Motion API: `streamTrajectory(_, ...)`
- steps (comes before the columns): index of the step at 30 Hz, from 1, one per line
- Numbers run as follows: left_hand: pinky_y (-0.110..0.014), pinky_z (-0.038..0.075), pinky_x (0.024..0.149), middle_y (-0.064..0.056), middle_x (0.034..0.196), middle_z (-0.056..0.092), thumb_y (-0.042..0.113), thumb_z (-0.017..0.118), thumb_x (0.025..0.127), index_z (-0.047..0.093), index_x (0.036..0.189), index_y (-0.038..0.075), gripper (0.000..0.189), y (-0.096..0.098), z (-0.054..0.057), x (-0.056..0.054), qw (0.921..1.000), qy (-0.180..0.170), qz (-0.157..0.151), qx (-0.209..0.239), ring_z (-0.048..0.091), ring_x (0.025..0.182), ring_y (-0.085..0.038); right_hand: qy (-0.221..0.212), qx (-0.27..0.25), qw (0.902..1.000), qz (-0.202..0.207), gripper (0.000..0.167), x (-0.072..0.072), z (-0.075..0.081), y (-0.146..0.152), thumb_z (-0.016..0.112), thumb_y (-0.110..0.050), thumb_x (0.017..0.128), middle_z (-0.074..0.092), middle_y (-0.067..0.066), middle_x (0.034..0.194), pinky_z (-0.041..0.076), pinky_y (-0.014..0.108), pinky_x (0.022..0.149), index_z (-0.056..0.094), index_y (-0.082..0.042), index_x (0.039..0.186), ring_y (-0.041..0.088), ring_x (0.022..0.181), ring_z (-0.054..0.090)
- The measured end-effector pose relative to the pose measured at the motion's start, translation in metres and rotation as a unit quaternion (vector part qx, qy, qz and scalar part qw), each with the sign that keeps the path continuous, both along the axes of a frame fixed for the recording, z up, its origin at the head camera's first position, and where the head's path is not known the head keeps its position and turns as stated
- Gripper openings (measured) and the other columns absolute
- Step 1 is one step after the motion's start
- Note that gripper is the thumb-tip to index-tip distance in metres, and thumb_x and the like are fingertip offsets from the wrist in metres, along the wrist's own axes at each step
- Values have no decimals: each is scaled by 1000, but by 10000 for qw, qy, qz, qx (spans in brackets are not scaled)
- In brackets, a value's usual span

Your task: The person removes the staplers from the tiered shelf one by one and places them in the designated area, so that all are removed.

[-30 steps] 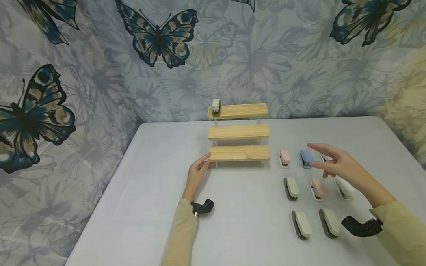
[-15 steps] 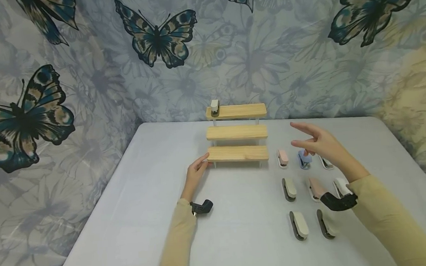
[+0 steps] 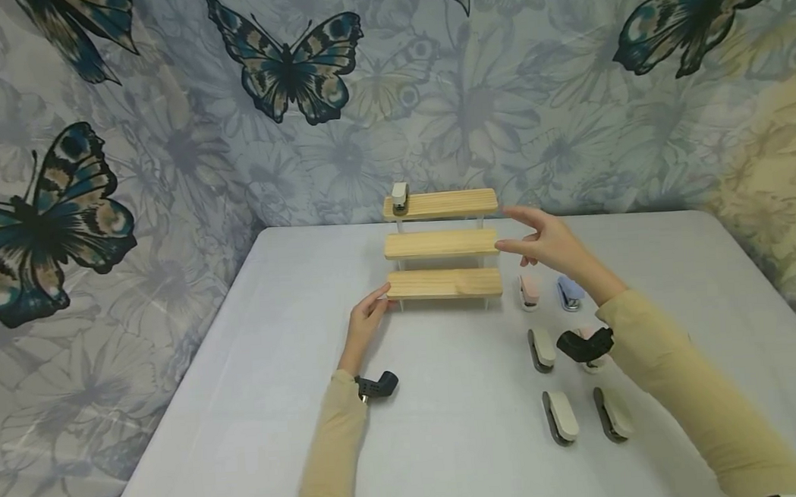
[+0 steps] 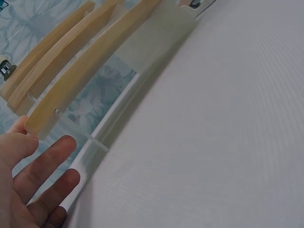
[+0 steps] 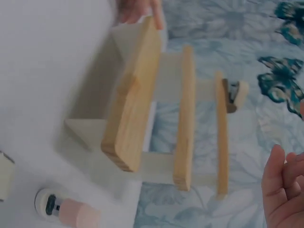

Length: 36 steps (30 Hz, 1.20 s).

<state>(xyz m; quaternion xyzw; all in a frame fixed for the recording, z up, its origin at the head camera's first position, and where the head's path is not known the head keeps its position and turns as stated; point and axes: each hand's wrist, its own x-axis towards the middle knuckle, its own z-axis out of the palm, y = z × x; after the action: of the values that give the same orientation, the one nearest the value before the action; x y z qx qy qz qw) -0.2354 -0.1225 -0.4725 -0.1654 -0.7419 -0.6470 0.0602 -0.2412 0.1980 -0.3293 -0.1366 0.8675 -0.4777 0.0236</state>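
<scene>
A three-tier wooden shelf [image 3: 444, 284] with pale supports stands at the back of the table. My left hand [image 3: 365, 325] pinches the left end of its lowest board between finger and thumb; in the left wrist view, the other fingers [image 4: 47, 159] are spread below the board. A small white and dark stapler [image 3: 400, 198] stands on the left of the top board. My right hand [image 3: 548, 243] is in the air by the shelf's right end, index finger and thumb apart with nothing between them. Under it are a pink stapler [image 3: 529, 291] and a blue stapler [image 3: 570, 293].
Several more staplers lie in rows on the right of the white table [image 3: 257, 409], among them a cream stapler [image 3: 560, 417] and another cream stapler [image 3: 613, 414]. My right forearm covers part of the rows. A butterfly-patterned cloth [image 3: 338, 161] hangs behind the table.
My right hand has moved left and away from me, from above the back row of staplers to the shelf's right end. The left hand stays at the lowest board.
</scene>
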Motion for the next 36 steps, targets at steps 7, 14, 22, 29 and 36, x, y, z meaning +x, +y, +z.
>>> streamTrajectory(7, -40, 42, 87, -27, 106, 57, -5, 47, 90, 49, 119, -12, 30, 3, -1, 0, 9999, 19, 105, 78, 56, 93, -41, 105, 101, 9999, -5, 72, -14, 4, -12, 68, -39, 78, 38, 14, 135, 47, 34, 56, 36, -14, 138, 27, 61, 59)
streamTrajectory(14, -39, 41, 88, -27, 106, 57, -4, 47, 91, 48, 121, -10, 31, 5, -1, -4, 10000, -39, 29, 84, 55, 95, -40, 78, 58, 9999, 73, 73, -32, 8, -29, 68, -37, 78, 31, 17, 138, 49, 35, 57, 35, -10, 137, 33, 63, 58)
streamTrajectory(22, -43, 40, 88, -24, 105, 59, -1, 48, 91, 51, 120, -8, 29, 1, 3, 1, 9997, -100, 224, -45, 57, 93, -37, 2, -326, 9993, 171, 71, -44, 14, -58, 68, -36, 79, 30, 10, 141, 49, 44, 64, 36, -13, 137, 41, 65, 55)
streamTrajectory(29, -40, 42, 87, -24, 106, 58, -2, 47, 91, 50, 120, -9, 30, -1, 7, 0, 9997, -44, 224, -82, 57, 94, -37, 136, -153, 9996, 186, 70, -54, 29, -80, 68, -36, 79, 31, 12, 140, 49, 39, 69, 37, -13, 137, 38, 67, 58)
streamTrajectory(36, -41, 43, 86, -22, 117, 53, -2, 48, 91, 51, 119, -9, 29, -3, -11, -8, 9999, 38, 142, 31, 57, 93, -35, -116, -288, 9995, 106, 70, -68, 19, -92, 70, -28, 79, 31, 10, 140, 50, 42, 65, 35, -11, 137, 41, 66, 56)
